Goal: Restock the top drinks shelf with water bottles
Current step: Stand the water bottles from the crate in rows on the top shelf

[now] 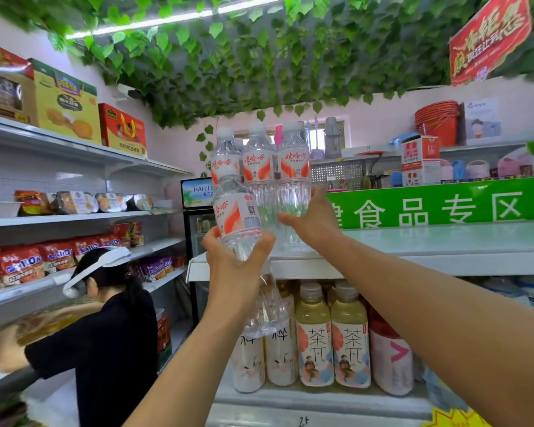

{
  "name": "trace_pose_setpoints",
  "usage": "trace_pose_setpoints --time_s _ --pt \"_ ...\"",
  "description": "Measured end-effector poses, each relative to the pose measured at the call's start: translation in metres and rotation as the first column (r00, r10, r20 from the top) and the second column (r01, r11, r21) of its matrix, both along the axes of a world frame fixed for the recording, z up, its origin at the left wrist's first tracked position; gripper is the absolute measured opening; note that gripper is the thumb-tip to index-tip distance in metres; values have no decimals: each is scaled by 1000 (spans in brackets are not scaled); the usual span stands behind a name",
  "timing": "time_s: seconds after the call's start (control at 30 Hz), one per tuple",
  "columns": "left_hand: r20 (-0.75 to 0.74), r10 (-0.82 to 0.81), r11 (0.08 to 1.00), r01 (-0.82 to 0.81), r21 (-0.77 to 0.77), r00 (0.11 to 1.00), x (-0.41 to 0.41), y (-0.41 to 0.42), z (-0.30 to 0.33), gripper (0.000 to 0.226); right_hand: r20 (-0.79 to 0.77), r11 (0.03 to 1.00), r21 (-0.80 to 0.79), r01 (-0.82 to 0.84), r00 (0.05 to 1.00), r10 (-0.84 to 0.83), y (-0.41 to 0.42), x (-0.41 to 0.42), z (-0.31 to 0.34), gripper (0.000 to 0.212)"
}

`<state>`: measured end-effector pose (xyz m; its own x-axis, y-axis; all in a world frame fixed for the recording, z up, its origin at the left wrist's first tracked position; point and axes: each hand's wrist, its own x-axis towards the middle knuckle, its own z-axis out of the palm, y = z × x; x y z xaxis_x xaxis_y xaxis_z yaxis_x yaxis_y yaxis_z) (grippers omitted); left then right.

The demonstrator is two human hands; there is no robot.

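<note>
Clear plastic water bottle (238, 217) is gripped round its lower half by the left hand (233, 269) just below the top shelf (444, 257), so it's probably best lifted over the lip and set beside the standing bottles (261, 167), which are steadied by the right hand (313, 224), fingers flat.

Three clear water bottles (261, 186) with white caps and red-and-white labels stand upright, side by side and touching, at the left end of the pale top shelf (429, 245), near its front edge. A fourth bottle (238, 214) of the same kind is upright just in front of the leftmost one, its base near the shelf's front edge.
</note>
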<state>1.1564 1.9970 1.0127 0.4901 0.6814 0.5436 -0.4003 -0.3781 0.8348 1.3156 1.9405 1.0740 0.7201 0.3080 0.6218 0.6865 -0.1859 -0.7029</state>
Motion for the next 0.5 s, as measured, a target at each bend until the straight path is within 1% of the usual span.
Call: trace_pose_setpoints --time_s 0.07,0.13,0.17,0.2,0.23,0.27,0.3,0.33,0.37,0.43,0.47,0.5 --pt "1 4 1000 -4 -9 1000 -1 -2 1 77 42 998 -49 34 999 -32 -7 -5 0 92" --pt "3 -2 1000 2 -28 1000 -1 -3 3 75 185 994 -30 101 978 -94 -20 -20 -5 80" --pt "7 -9 999 10 -42 1000 -1 -4 4 73 241 998 6 59 969 -59 -29 -29 -8 72" --pt "11 -23 998 23 -56 1000 0 -5 6 71 255 999 20 -47 966 40 -38 -40 -12 66" --pt "12 -41 997 42 -71 999 1 -6 8 70 222 982 -13 -187 957 185 -46 -50 -18 64" --pt "11 -62 994 63 -87 998 2 -7 12 69 157 940 -92 -330 927 341 -54 -61 -22 68" --pt "14 -85 990 86 -108 996 4 -8 15 69 71 880 -185 -438 887 457 -62 -70 -27 74" --pt "24 -113 984 116 -138 993 6 -9 19 68 -7 822 -256 -508 852 524 -69 -76 -31 77" --pt "35 -145 974 149 -170 989 7 -11 23 66 -56 778 -295 -555 823 566 -74 -77 -35 73" --pt "36 -188 959 191 -207 982 11 -18 29 62 -100 726 -293 -623 775 624 -81 -70 -39 49" --pt "23 -194 962 194 -191 981 14 -22 31 61 -112 718 -260 -645 759 641 -84 -66 -40 45" --pt "12 -202 967 202 -154 979 16 -25 34 60 -102 730 -222 -646 760 642 -86 -64 -39 46"
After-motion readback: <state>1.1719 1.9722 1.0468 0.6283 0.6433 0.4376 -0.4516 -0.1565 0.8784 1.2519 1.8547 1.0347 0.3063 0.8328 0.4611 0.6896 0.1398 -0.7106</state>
